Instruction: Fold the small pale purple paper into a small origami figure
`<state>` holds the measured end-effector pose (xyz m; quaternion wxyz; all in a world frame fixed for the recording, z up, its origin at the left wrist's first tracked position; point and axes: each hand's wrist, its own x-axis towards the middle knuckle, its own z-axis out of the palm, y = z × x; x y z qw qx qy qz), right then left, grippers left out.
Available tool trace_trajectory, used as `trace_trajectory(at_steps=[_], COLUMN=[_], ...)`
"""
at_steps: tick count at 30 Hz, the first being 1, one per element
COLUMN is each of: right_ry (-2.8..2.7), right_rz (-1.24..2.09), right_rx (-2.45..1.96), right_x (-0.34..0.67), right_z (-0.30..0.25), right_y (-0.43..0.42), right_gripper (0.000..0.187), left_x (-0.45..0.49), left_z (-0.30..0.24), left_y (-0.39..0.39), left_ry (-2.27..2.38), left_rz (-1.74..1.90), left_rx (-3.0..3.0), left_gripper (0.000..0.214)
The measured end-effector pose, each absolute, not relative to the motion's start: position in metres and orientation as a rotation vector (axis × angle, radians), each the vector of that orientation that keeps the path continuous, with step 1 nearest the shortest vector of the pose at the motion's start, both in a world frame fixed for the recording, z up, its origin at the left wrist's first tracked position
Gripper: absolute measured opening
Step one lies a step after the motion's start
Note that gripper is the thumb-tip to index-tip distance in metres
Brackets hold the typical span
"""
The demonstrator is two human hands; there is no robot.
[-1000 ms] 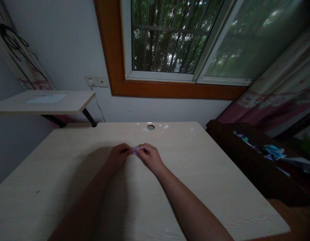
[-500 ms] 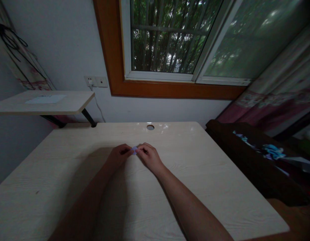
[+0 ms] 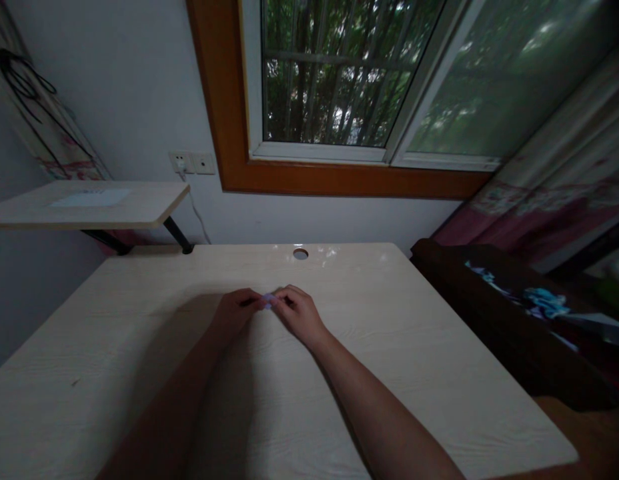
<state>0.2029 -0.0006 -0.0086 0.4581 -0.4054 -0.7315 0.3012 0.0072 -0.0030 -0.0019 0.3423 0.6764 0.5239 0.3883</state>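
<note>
A small, pale purple piece, perhaps paper [image 3: 268,301], sits between my two hands above the middle of the table [image 3: 389,320]. My left hand [image 3: 235,310] pinches its left side between thumb and fingers. On the other side, my right hand [image 3: 298,312] is closed with thumb and fingertips on its right edge. The fingertips nearly meet and cover much of the piece, so its exact shape and folds are too small to make out.
A raised shelf [image 3: 159,212] with a white sheet [image 3: 92,197] on it stands at the back left. A round cable hole [image 3: 300,254] lies near the table's back edge. At right, a dark wooden piece of furniture [image 3: 454,293] carries a crumpled blue item [image 3: 545,302].
My left fingers have shifted slightly on the purple piece, and less of it shows between the hands. The right hand stays almost in place.
</note>
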Motion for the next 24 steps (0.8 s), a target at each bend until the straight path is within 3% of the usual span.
trace_trajectory(at_steps=[24], right_ry=[-1.665], right_rz=[0.86], right_rx=[-1.015], right_x=[0.2043], right_z=[-0.0144], right_y=[0.0034], right_gripper=[0.018], left_x=[0.007], left_z=[-0.003], left_y=[-0.0021], left_ry=[1.353], left_rz=[0.938], left_rx=[1.654], left_gripper=[0.028])
